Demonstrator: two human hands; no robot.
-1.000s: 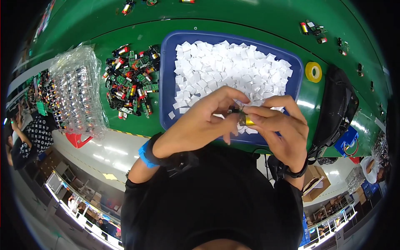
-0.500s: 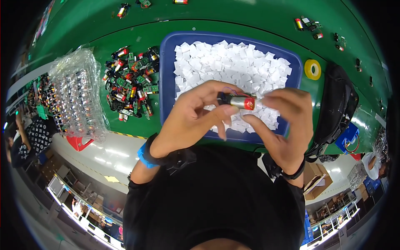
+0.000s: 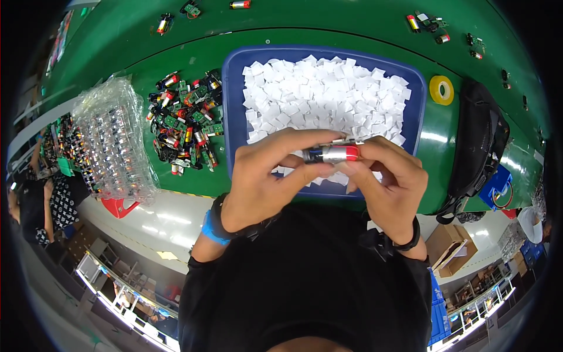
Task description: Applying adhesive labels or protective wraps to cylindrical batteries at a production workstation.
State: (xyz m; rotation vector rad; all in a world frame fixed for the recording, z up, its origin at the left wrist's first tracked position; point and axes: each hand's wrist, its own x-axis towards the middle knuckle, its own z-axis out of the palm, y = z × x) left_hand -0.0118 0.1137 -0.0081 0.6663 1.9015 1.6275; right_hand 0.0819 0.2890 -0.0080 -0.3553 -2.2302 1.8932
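Silver and red, a small cylinder [image 3: 335, 154] with a black end sits between two hands, above the near side of a blue tray [image 3: 233, 105]. The left hand [image 3: 264, 179] pinches the black end between thumb and fingers; the right hand [image 3: 392, 185] has its thumb and fingertips closed on the red end. White paper squares [image 3: 322, 94] fill the tray, set along the near edge of the green counter [image 3: 352, 29]. Left of it lie a pile of circuit boards and cylinders [image 3: 185, 120], then clear plastic packaging [image 3: 114, 141] reaching that edge. To the right are a yellow tape roll [image 3: 434, 90] and a black bag [image 3: 476, 138].
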